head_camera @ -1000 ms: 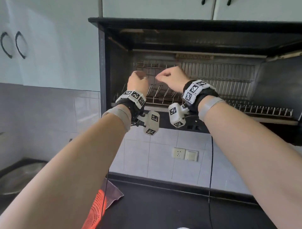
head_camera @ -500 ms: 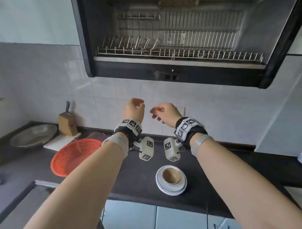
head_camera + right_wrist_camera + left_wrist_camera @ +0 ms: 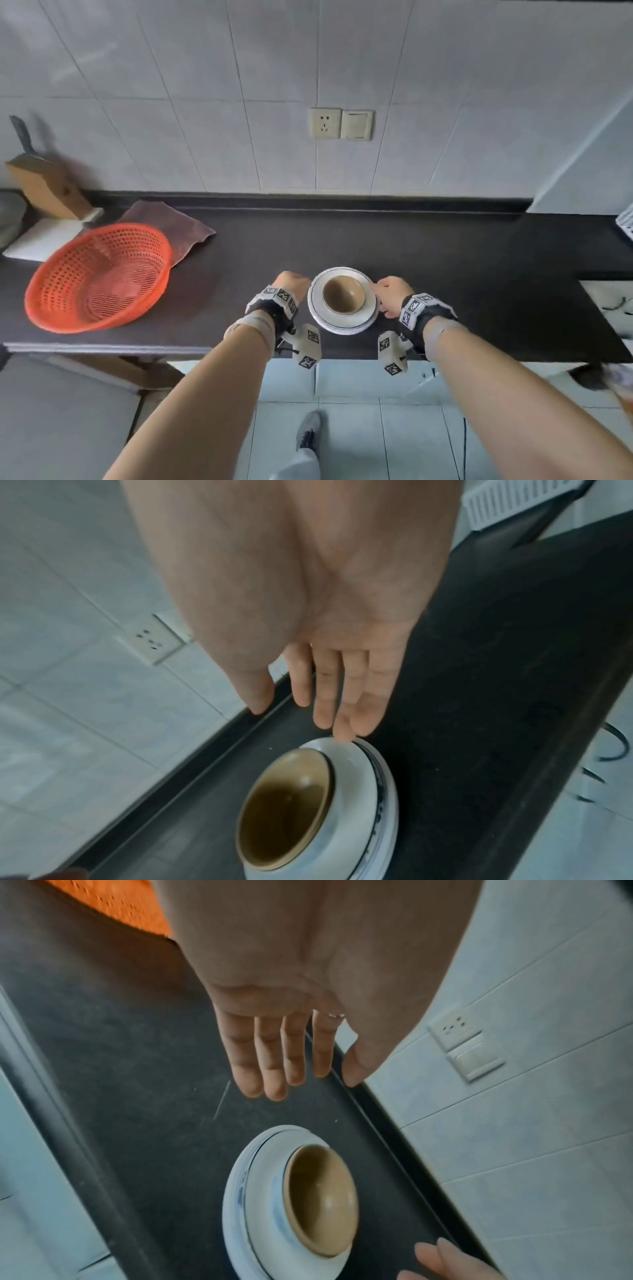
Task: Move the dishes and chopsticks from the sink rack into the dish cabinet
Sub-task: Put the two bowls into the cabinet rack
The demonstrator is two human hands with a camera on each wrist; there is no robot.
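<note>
**Hands flanking the dish stack**

The left hand (image 3: 294, 284) and right hand (image 3: 390, 294), fingers relaxed and spread, are hovering at 9 and 3 o'clock of the plates (image 3: 342, 322) on the dark counter (image 3: 445, 260) below a tiled wall (image 3: 205, 102). Half a second ago both hands were raised higher. A brown bowl (image 3: 343, 294) is sitting atop the white plates.

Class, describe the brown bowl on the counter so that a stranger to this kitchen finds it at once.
Start at the long black countertop below the tiled wall. Near its front edge, between the left hand and the right hand, sits a stack of white plates. The brown bowl stands on top, the only brown dish there.
</note>
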